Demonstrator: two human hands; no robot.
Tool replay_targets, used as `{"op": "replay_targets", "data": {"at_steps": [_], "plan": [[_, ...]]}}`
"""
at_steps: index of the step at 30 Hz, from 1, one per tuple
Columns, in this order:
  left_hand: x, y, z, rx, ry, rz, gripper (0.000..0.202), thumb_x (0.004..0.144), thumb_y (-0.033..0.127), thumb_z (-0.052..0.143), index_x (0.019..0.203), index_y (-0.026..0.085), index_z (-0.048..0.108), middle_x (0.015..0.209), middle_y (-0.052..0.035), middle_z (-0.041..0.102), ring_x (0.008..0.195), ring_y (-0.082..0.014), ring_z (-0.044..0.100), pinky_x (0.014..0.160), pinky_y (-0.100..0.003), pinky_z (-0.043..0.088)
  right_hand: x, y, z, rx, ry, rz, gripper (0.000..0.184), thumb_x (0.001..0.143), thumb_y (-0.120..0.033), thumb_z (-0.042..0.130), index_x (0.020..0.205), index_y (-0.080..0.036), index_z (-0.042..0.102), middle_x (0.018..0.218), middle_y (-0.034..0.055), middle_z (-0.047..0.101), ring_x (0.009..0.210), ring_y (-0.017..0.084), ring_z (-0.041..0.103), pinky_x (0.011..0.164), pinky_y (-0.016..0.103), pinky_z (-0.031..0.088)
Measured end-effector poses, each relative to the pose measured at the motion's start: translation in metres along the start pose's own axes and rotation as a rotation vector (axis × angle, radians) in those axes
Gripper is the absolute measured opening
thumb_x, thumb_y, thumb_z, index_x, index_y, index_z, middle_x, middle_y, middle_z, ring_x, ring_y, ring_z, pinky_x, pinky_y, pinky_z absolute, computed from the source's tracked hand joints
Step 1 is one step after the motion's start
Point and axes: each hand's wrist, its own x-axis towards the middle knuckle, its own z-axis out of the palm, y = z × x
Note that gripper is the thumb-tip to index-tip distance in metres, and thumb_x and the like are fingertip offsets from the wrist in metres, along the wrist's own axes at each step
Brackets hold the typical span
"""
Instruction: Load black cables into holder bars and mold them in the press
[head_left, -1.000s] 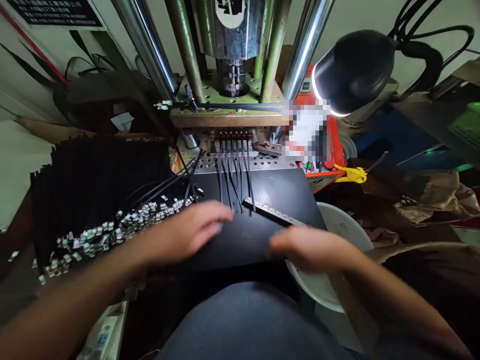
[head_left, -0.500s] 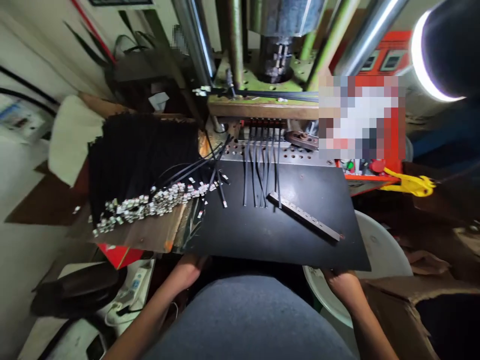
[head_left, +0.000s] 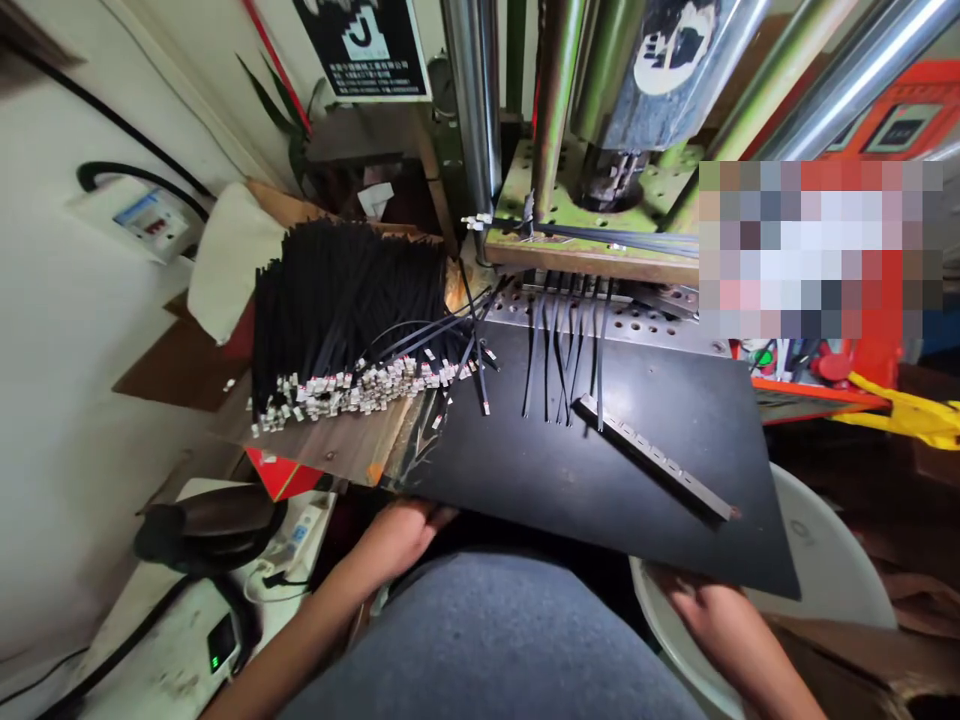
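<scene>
My left hand [head_left: 401, 535] is at the near left edge of the black work plate [head_left: 525, 480], its fingers reaching under and out of sight. Under the plate's right front edge sits my right hand [head_left: 709, 600], its fingers hidden too. Several black cables [head_left: 559, 370] run from the press [head_left: 592, 255] and lie over the plate with their ends toward me. A slotted metal bar [head_left: 656, 455] rests slantwise on the plate, touching or close to one cable end. The press's upper block is down near the perforated metal bed [head_left: 637, 325].
To the left, a big pile of black cables [head_left: 352, 300] with white-tipped ends lies on a wooden board [head_left: 330, 445]. A white bucket [head_left: 832, 540] stands below the plate's right side. A red control box [head_left: 885, 375] with buttons is at the right, beside yellow handles [head_left: 915, 410].
My view has swung left, so the scene sits further right. The press's upper block appears lower, narrowing the gap above the bed. More of my left hand shows at the plate's edge.
</scene>
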Motion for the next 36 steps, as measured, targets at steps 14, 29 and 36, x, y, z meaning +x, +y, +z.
{"op": "replay_targets", "data": {"at_steps": [14,29,36], "plan": [[0.047,0.044,-0.063,0.08,0.731,0.169,0.039,0.089,0.023,0.07,0.123,0.018,0.051,0.118,-0.0087,0.056,0.092,-0.0198,0.064,0.087,-0.037,0.056,0.097,-0.038,-0.087,-0.586,0.617,-0.303,0.056,0.09,-0.052,0.061,0.13,-0.013,0.061,0.118,0.0202,0.063,0.098,0.036,0.059,0.078,0.048,0.047],[0.05,0.028,-0.067,-0.005,0.729,0.21,0.031,0.089,0.013,0.066,0.119,0.017,0.057,0.097,-0.0037,0.06,0.09,-0.0194,0.062,0.085,-0.035,0.053,0.096,-0.052,-0.073,-0.321,0.565,-0.463,0.024,0.093,-0.032,0.063,0.112,-0.018,0.066,0.102,0.0116,0.064,0.09,0.026,0.057,0.079,0.041,0.045],[0.049,0.031,-0.068,0.029,0.707,0.223,0.027,0.091,0.016,0.059,0.118,0.017,0.059,0.096,-0.004,0.06,0.086,-0.0181,0.061,0.082,-0.033,0.051,0.103,-0.092,-0.061,-0.149,0.326,-0.694,0.022,0.097,-0.018,0.055,0.114,-0.014,0.068,0.084,0.009,0.062,0.076,0.019,0.049,0.068,0.033,0.046]]}}
